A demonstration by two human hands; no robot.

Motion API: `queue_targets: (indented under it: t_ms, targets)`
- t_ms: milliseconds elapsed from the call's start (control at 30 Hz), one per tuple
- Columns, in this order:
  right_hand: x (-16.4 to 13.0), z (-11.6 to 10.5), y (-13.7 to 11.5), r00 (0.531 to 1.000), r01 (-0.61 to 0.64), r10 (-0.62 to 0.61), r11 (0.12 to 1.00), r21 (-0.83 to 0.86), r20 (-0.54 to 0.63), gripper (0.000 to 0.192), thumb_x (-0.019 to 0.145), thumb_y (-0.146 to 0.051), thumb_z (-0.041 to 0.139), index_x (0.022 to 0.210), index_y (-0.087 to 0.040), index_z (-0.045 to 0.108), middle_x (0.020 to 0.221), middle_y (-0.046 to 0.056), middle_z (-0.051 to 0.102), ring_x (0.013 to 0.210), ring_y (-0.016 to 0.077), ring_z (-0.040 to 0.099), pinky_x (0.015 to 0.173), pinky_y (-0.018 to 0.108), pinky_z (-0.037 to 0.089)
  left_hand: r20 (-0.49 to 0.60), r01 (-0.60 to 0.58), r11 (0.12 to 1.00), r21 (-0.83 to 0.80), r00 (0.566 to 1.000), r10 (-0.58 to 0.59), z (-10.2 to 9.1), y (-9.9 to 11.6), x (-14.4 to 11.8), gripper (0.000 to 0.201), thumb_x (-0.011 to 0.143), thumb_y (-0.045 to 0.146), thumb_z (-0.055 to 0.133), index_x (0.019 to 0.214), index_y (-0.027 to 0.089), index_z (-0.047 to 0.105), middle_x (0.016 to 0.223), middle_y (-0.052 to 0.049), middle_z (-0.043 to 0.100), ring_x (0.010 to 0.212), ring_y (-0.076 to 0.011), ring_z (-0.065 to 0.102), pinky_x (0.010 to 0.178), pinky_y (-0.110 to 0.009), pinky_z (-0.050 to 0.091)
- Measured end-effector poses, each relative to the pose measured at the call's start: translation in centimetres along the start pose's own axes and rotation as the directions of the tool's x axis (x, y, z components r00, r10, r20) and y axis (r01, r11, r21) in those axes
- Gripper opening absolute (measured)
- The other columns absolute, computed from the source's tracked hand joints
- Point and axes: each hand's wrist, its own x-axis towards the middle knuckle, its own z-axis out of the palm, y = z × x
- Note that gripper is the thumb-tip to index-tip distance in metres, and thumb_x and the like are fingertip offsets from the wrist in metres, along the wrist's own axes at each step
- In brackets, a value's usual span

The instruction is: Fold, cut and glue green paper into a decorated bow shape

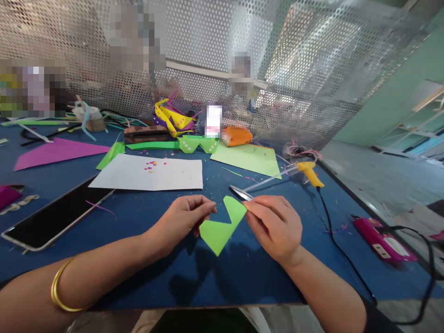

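Note:
Bright green paper cutout (222, 229), notched at the top and pointed at the bottom, is held up over the blue table between my hands. My left hand (189, 215) is closed at its left edge, thumb and forefinger pressed together; its lower fingers are partly hidden beside the paper. My right hand (277, 226) is closed on small scissors (242, 192), their silver blades pointing up and left. The fingertips of that hand also touch the cutout's right corner. The scissors' handles are hidden in the palm.
White paper (176, 175) bears pink scraps. Green paper glasses (199, 144) lie behind it. A black-screened phone (55, 208) lies left. At right are a yellow glue gun (308, 172), its cord, and a magenta power strip (383, 240). A perforated screen (201, 41) stands behind the table.

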Motion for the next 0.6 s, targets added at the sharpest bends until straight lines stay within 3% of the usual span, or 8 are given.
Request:
queue_targets:
  t_ms: [100, 233, 300, 400, 600]
  targets:
    - [0.18, -0.37, -0.08, 0.997, 0.071, -0.07, 0.996, -0.051, 0.011, 0.018, 0.086, -0.01, 0.062, 0.101, -0.018, 0.067, 0.084, 0.009, 0.07, 0.074, 0.0183, 0.064, 0.066, 0.032, 0.051, 0.073, 0.017, 0.998, -0.066, 0.997, -0.012, 0.05, 0.29, -0.26, 0.042, 0.08, 0.055, 0.062, 0.06, 0.019, 0.052, 0.052, 0.006, 0.042, 0.045, -0.0081, 0.035, 0.046, -0.021, 0.03]
    - [0.14, -0.29, -0.11, 0.998, 0.069, -0.068, 0.994, -0.083, 0.005, 0.019, 0.087, -0.012, 0.06, 0.102, -0.021, 0.068, 0.085, 0.007, 0.07, 0.074, 0.0178, 0.064, 0.066, 0.032, 0.051, 0.027, -0.018, 0.996, -0.083, 0.999, 0.021, -0.22, 0.44, -0.35, 0.056, 0.085, 0.058, 0.055, 0.046, 0.021, 0.037, 0.043, 0.005, 0.034, 0.043, -0.0098, 0.036, 0.048, -0.024, 0.032]
    - [0.02, -0.16, -0.01, 0.998, 0.055, -0.055, 0.995, -0.082, 0.006, 0.02, 0.087, -0.012, 0.06, 0.102, -0.022, 0.068, 0.085, 0.007, 0.07, 0.074, 0.0178, 0.065, 0.067, 0.032, 0.051, 0.006, -0.053, 0.994, -0.096, 0.999, 0.054, -0.41, 0.46, -0.28, 0.051, 0.084, 0.054, 0.059, 0.049, 0.02, 0.045, 0.047, 0.003, 0.044, 0.048, -0.0102, 0.042, 0.05, -0.023, 0.034]
    - [-0.16, -0.03, 0.15, 0.999, 0.04, -0.039, 0.997, -0.069, 0.02, 0.02, 0.087, -0.012, 0.061, 0.103, -0.022, 0.067, 0.086, 0.007, 0.07, 0.077, 0.0178, 0.065, 0.069, 0.032, 0.051, 0.007, -0.06, 0.988, -0.144, 0.998, 0.062, -0.56, 0.41, -0.16, 0.024, 0.077, 0.039, 0.073, 0.073, 0.018, 0.061, 0.065, 0.003, 0.056, 0.055, -0.0088, 0.047, 0.053, -0.021, 0.035]
    - [-0.31, 0.09, 0.25, 0.999, 0.036, -0.035, 0.999, -0.036, 0.018, 0.02, 0.086, -0.01, 0.063, 0.102, -0.02, 0.067, 0.086, 0.007, 0.07, 0.079, 0.0183, 0.065, 0.07, 0.032, 0.051, 0.053, -0.021, 0.962, -0.273, 0.998, 0.037, -0.4, 0.01, -0.01, 0.03, 0.087, 0.038, 0.061, 0.069, 0.018, 0.047, 0.06, 0.007, 0.041, 0.047, -0.0056, 0.035, 0.046, -0.019, 0.025]
